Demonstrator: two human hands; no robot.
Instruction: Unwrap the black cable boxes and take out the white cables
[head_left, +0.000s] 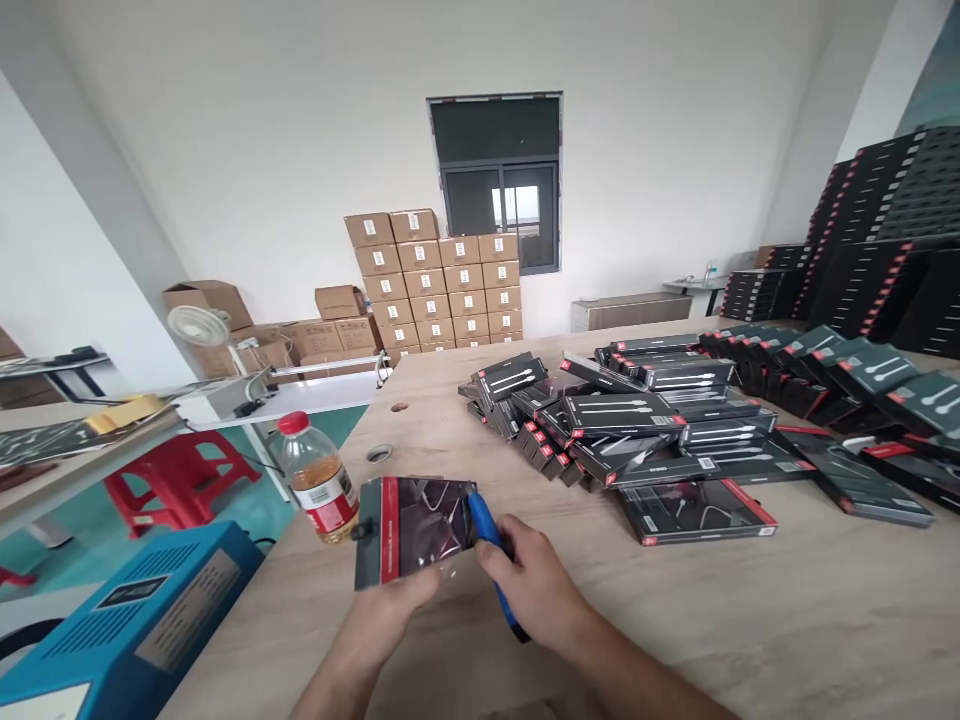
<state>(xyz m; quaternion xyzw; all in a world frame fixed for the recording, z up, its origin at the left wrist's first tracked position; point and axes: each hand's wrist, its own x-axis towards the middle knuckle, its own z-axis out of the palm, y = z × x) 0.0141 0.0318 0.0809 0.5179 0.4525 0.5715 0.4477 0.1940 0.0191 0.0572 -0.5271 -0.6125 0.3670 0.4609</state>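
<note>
My left hand (pixel 394 605) is closed on the near edge of a flat black product box (pixel 431 520) with a red stripe, lifted and tilted over the table. Glossy highlights show on the box face. A slim blue tool (pixel 487 525) with a dark lower end is gripped in my right hand (pixel 532 575); its exact kind cannot be made out. The tool's upper end lies against the right edge of the box. Just beyond the box's left side stands a plastic bottle (pixel 315 480) with a red cap and amber liquid.
A loose heap of similar black boxes (pixel 626 412) covers the table's right side, with tall stacks (pixel 862 230) behind. On the left sits a blue machine (pixel 135 610). Red stools (pixel 180 480), a fan (pixel 199 325) and stacked cartons (pixel 427 280) stand beyond the wooden table (pixel 750 620).
</note>
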